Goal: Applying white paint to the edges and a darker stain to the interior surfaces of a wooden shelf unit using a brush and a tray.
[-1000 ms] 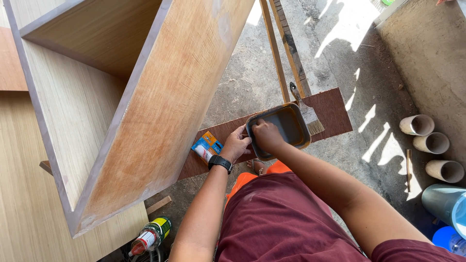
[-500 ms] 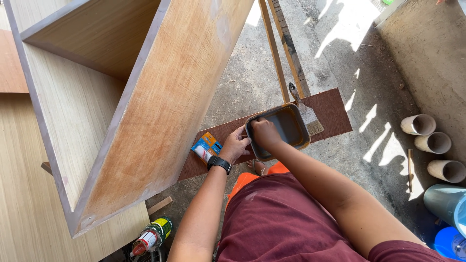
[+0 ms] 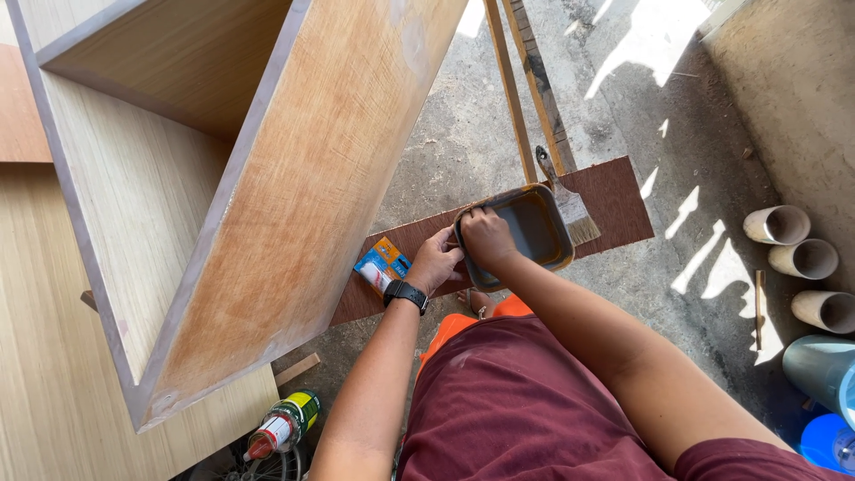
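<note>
A big open wooden cabinet [image 3: 223,205] fills the left side, its side panel slanting down toward the floor, with pale plywood sheets [image 3: 53,383] under it. Near its lower corner a glue bottle [image 3: 283,426] with a red cap lies on the ground. Further right, a small blue and orange box [image 3: 383,264] rests on a long brown board [image 3: 614,200] laid flat on the concrete floor [image 3: 463,134].

The left hand [image 3: 436,263], with a black watch [image 3: 405,294] on its wrist, sits just right of the box, fingers curled against the near-left corner of a dark rectangular tray [image 3: 530,232]. The right hand [image 3: 487,239] grips the tray's left rim, fingers closed over the edge. The tray stands on the board, in front of the person's knees.

A paintbrush [image 3: 570,205] lies touching the tray's right side, bristles on the board. 2 wooden strips [image 3: 525,80] run up behind it. At the far right, 3 pale pipe pieces [image 3: 802,258] lie side by side.
</note>
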